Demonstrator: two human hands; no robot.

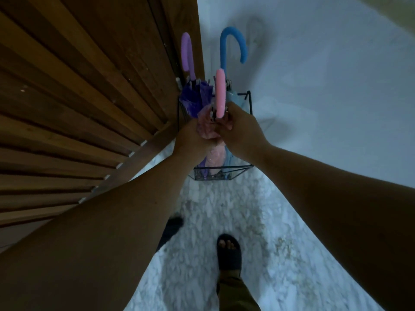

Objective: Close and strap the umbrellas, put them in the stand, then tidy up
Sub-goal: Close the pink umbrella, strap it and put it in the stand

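Translucent pink umbrella with crook handle (219,95): likely light, canopy soft and slippery; grip best at the stiff shaft under the handle. Left hand (193,135) clutches its gathered canopy, right hand (238,124) pinches near the handle base. It stands in the black wire stand (248,102).

The stand (248,102) is showing thin black metal wire; the pink handle (220,95) is appearing smooth, glossy plastic; the slatted panel (89,86) is showing wood.
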